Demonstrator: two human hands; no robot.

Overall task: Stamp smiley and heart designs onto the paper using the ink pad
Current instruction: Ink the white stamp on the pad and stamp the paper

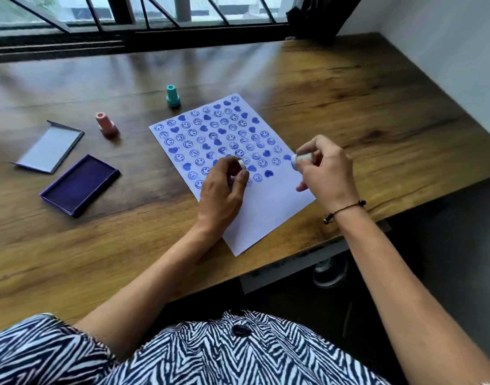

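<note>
A white sheet of paper point(269, 215) lies tilted on the wooden desk, its upper part covered with several blue smileys and hearts. My left hand point(221, 190) grips a small white stamp point(242, 164) over the lower rows of prints. My right hand point(326, 169) holds another white stamp point(300, 159) sideways at the paper's right edge, its face pointing left near a blue heart. The open purple ink pad point(80, 184) sits to the left of the paper, apart from both hands.
The ink pad's lid point(50, 147) lies open at far left. A pink stamp point(106, 125) and a teal stamp point(173, 96) stand upright above the pad and paper. The desk edge point(349, 234) runs close under my right wrist. A window lines the back.
</note>
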